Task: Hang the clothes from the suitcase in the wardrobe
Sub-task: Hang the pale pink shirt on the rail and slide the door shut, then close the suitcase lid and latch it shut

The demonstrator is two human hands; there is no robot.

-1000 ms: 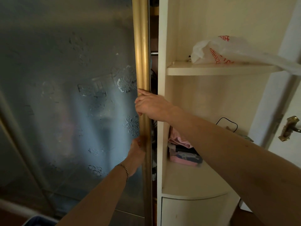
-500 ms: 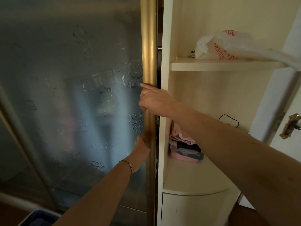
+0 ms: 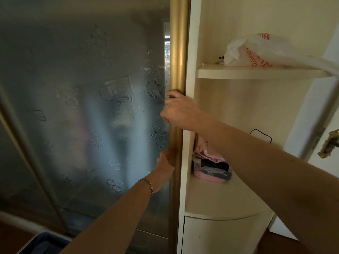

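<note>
Wardrobe's frosted-glass sliding door (image 3: 82, 116) appears closed against the cream side shelves (image 3: 256, 73); we grip its gold metal edge rail (image 3: 177, 52), right hand (image 3: 178, 110) above left hand (image 3: 165, 167), apparently needing a leftward pull; no clothes visible for hanging.

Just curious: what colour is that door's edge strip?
Gold door frame, head view.
</note>
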